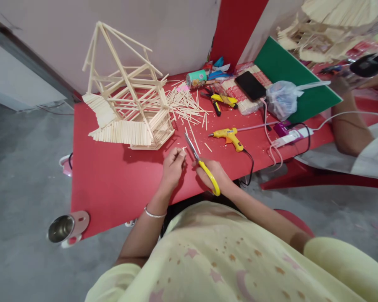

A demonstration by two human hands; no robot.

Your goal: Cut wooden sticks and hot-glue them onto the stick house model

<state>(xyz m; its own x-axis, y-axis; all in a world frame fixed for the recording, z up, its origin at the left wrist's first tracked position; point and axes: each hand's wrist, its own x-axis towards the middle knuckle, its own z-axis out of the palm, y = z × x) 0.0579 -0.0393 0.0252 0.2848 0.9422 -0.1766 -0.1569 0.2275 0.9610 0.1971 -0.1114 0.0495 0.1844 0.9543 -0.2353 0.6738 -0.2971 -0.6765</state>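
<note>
My left hand (173, 165) pinches a thin wooden stick (183, 148) near the front of the red table (107, 184). My right hand (212, 174) grips yellow-handled scissors (201, 164), their open blades pointing up toward the stick's tip. Behind the hands stands a house frame built of wooden sticks (129, 96), with a loose pile of sticks (187, 107) to its right.
A yellow glue gun (228, 137) lies right of the scissors, its cord running off the table edge. Yellow pliers (219, 100), a phone (250, 85), a plastic bag (282, 98), a green board (302, 84) and a power strip (291, 136) lie farther right. Another person's arm (349, 126) rests at right. A steel cup (61, 228) stands on the floor.
</note>
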